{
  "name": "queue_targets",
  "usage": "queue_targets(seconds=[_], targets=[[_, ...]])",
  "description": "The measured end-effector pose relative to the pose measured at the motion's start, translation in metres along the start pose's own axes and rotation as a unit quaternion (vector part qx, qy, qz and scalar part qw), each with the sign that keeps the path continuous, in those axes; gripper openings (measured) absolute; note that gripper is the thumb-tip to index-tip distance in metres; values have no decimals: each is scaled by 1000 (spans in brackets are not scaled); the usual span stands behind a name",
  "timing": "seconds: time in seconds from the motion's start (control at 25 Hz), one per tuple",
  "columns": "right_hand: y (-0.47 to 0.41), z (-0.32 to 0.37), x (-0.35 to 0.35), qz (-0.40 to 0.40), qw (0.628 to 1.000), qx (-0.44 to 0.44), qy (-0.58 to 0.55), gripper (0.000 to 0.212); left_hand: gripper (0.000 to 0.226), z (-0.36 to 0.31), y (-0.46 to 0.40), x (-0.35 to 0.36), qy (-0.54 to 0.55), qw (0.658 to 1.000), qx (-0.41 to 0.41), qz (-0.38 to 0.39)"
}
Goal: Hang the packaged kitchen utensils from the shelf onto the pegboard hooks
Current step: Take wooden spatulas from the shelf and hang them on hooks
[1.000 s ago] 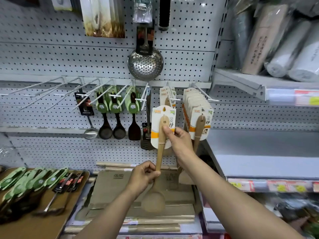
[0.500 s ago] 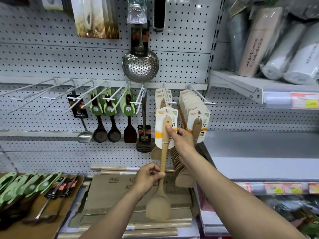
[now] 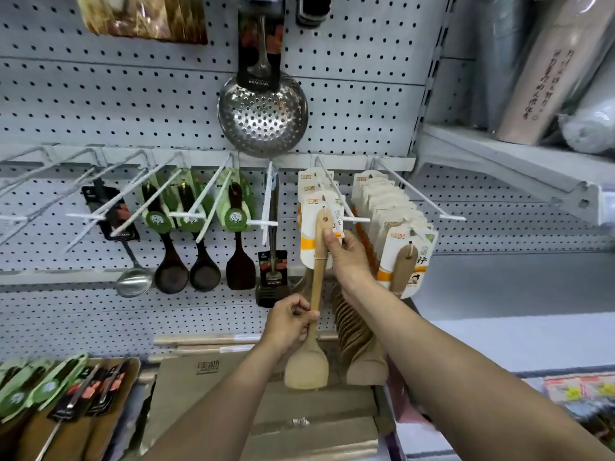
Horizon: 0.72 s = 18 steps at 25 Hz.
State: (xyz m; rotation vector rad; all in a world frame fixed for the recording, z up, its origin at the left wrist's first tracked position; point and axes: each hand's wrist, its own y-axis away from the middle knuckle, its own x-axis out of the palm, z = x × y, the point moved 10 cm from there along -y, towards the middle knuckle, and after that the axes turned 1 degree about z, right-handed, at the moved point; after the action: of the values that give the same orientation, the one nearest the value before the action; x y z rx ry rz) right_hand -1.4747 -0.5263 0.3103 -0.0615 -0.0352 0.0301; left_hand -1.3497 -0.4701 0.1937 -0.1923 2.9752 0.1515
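Note:
A wooden spatula point(image 3: 317, 271) with a white and orange card point(image 3: 307, 234) at its top hangs upright in front of the pegboard point(image 3: 100, 104). My left hand point(image 3: 289, 322) grips its handle low down, just above the blade. My right hand point(image 3: 346, 257) pinches the card and the handle's top, right at the tip of a white hook point(image 3: 332, 191) that carries a few like cards. One hook to the right holds a full row of packaged wooden spatulas point(image 3: 396, 227).
Dark spoons with green cards point(image 3: 189, 214), a black-carded ladle point(image 3: 114, 217) and a steel skimmer point(image 3: 263, 114) hang to the left. Several hooks at far left are bare. More packaged utensils point(image 3: 50, 387) lie on a wooden board at lower left. A grey shelf point(image 3: 519, 287) juts out on the right.
Both hands have lifted the wooden spatula higher, and its card has come up level with the tip of the hook. The camera has also moved closer to the pegboard.

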Motion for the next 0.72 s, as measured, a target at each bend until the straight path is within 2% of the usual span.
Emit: queue_targets(seconds=[0.2, 0.4, 0.6, 0.72], targets=[[-39, 2, 7, 0, 1000, -19, 24, 12, 24, 5, -55, -7, -7, 1000, -1, 6], [-61, -5, 10, 0, 997, -55, 58, 35, 29, 14, -87, -8, 11, 1000, -11, 12], [-75, -10, 5, -17, 994, -68, 87, 36, 25, 10, -100, -1, 21, 999, -8, 29], [-77, -18, 3, -20, 992, -49, 113, 48, 23, 8, -101, 0, 18, 999, -14, 27]])
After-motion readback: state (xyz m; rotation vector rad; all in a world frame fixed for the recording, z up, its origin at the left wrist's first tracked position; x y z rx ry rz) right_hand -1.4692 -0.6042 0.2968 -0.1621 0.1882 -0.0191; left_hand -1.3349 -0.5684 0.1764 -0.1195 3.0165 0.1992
